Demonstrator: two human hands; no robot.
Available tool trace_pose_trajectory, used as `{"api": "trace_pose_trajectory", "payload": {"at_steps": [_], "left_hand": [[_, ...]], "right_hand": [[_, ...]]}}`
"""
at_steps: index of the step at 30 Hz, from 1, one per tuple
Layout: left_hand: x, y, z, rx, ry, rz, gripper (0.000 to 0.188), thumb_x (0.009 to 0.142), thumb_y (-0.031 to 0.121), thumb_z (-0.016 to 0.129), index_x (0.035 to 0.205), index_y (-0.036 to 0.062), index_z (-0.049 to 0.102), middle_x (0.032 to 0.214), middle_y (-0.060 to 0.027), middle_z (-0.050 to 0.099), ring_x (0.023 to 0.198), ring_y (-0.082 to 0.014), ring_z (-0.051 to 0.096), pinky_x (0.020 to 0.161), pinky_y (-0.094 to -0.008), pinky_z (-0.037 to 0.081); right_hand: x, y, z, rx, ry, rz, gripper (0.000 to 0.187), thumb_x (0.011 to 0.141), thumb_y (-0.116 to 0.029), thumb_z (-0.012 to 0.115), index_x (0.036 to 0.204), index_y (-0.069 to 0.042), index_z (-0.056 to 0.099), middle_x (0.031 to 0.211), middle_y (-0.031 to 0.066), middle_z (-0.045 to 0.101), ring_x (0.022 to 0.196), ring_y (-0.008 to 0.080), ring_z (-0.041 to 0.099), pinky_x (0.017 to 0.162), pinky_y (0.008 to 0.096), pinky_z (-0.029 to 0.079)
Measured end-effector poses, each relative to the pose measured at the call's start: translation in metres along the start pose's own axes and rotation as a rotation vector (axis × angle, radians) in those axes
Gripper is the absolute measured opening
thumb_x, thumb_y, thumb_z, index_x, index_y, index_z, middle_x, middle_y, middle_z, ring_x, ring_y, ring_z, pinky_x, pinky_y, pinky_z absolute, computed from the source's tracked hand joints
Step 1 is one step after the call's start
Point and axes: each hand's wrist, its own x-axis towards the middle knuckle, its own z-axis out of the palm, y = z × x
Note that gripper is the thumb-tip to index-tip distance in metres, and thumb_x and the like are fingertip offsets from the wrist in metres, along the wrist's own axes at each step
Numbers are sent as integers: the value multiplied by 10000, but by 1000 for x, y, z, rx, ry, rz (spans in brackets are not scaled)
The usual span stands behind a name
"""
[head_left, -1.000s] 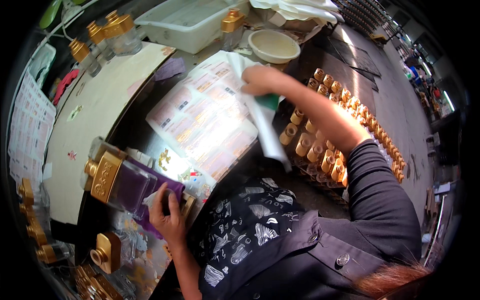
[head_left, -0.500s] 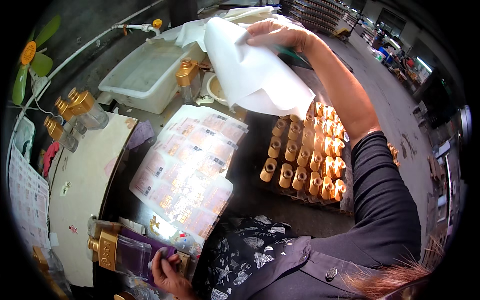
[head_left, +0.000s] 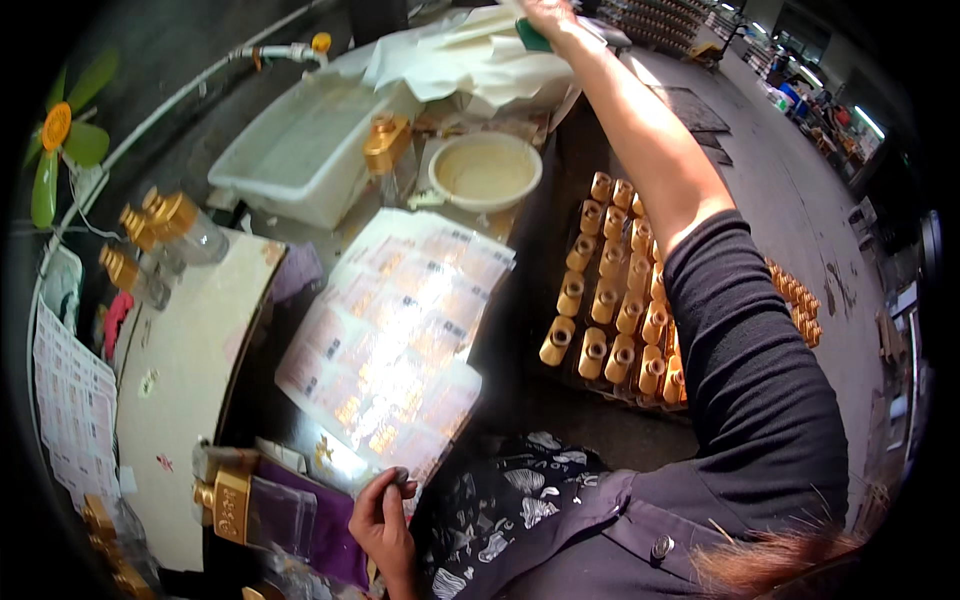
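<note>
My left hand [head_left: 385, 525] is at the lower middle, fingers curled and tips pressed together beside the lower edge of a printed sticker sheet [head_left: 400, 290] with gold motifs. What the fingertips hold, if anything, is hidden. To the left, a clear bottle with a gold top [head_left: 235, 505] lies on purple cloth [head_left: 335, 530]. My right hand [head_left: 548, 15] reaches to the far top edge, over crumpled white sheets [head_left: 470, 65]. Its fingers are blurred and partly cut off. Against it shows a green piece [head_left: 532, 37]; whether it is held is unclear.
A cream bowl [head_left: 485, 170] and a translucent tub [head_left: 300, 150] stand beyond the sticker sheet, with another gold-topped bottle [head_left: 388, 150] between them. Several bottles stand on the pale board [head_left: 190, 350] at left. Rows of gold-topped bottles [head_left: 610, 290] stand right, partly behind my right arm.
My right hand has moved up and away; the white sheet it held up now lies on the far pile, uncovering the bowl. My left hand has come off the purple cloth toward the sticker sheet.
</note>
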Motion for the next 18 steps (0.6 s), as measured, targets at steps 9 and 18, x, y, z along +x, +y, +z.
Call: {"api": "trace_pose_trajectory", "payload": {"at_steps": [9, 18], "left_hand": [[8, -34, 31, -271, -600, -787, 426, 980, 115, 489, 1377, -8, 396, 1165, -195, 605, 1013, -234, 645, 884, -297, 522], [-4, -43, 27, -324, -454, -725, 402, 962, 112, 526, 1337, -10, 447, 1157, -143, 606, 992, -200, 633, 885, -298, 520]], "right_hand": [[-124, 135, 142, -461, -625, -141, 400, 859, -369, 617, 1112, -64, 661, 1052, 115, 669, 936, 263, 611, 861, 389, 457], [-192, 19, 125, 491, -1197, 473, 213, 859, -272, 643, 764, -81, 638, 669, -1, 596, 514, 76, 524, 409, 233, 383]]}}
